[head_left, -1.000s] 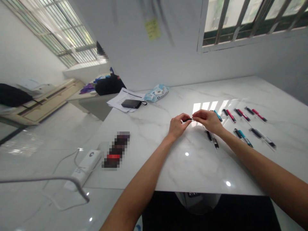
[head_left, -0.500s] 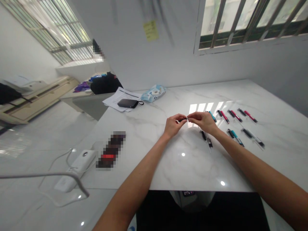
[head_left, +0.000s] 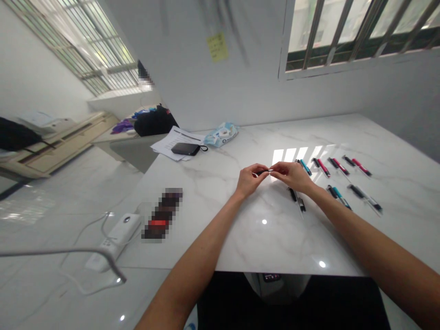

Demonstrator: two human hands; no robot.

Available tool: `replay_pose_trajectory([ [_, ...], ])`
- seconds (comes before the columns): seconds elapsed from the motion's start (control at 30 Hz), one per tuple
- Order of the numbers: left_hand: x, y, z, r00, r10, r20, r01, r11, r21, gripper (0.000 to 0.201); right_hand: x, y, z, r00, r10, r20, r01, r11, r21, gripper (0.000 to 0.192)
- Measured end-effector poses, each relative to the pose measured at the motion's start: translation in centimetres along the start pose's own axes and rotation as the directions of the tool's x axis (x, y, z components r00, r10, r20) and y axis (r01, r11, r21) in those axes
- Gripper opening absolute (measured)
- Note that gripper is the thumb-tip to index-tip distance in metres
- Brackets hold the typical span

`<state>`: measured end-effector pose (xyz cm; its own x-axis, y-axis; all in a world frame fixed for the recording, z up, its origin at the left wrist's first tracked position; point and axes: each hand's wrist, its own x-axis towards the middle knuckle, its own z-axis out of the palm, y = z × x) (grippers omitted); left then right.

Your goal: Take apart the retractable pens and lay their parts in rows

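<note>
Both hands meet over the middle of the marble table (head_left: 240, 238), pinching one small dark pen (head_left: 262, 172) between them. Left hand (head_left: 250, 180) has thumb and fingertips closed on the dark end, right hand (head_left: 292, 175) has its fingertips closed on the pale/clear end. Pen lies roughly level, spanning the gap between the two pinches, held just above the tabletop, not touching it as far as I can tell. Too small to say whether it's one piece or two parts being joined.

Just below the right hand, near its wrist: a black pen (head_left: 297, 199) flat on the table. Right of the grip, well apart: a row of pens, teal one (head_left: 304, 167) nearest, then red ones (head_left: 323, 167), further right more red and black. Second row under that with a teal pen (head_left: 340, 196) and a black one (head_left: 366, 198).

Far side of the grip, to the left: wipes pack (head_left: 222, 133), black pouch (head_left: 186, 148) on papers (head_left: 172, 140). Left of the grip, near table edge: white power strip (head_left: 115, 234) with cable
</note>
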<state>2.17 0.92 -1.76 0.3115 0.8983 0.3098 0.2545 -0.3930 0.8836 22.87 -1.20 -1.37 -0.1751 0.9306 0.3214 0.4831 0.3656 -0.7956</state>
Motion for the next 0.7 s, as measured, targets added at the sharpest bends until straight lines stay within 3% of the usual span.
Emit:
replay_pose_trajectory([
  [0.17,0.0,0.1,0.0,1.0,0.005,0.016,-0.006,1.0,0.012,0.024,0.1,0.6,0.1,0.999,-0.001,0.049,0.002,1.0,-0.01,0.032],
  [0.3,0.0,0.1,0.0,1.0,-0.004,0.021,0.003,1.0,0.019,0.024,0.1,0.5,0.0,1.0,-0.015,0.012,0.014,0.997,0.075,0.032],
  [0.43,0.2,0.1,0.0,0.999,0.026,0.027,-0.027,0.999,0.019,0.021,0.2,0.0,-0.5,0.999,-0.013,0.038,0.014,0.999,-0.031,0.038],
  [0.57,0.4,0.2,0.1,0.998,0.054,0.037,-0.055,0.998,0.03,0.023,0.4,-0.4,-0.9,0.999,-0.032,0.036,0.032,0.999,-0.006,0.036],
  [0.7,0.4,0.5,0.1,0.996,0.075,0.044,-0.076,0.997,0.025,0.022,0.4,-0.4,-0.9,0.998,-0.017,0.054,0.02,0.999,-0.048,0.045],
])
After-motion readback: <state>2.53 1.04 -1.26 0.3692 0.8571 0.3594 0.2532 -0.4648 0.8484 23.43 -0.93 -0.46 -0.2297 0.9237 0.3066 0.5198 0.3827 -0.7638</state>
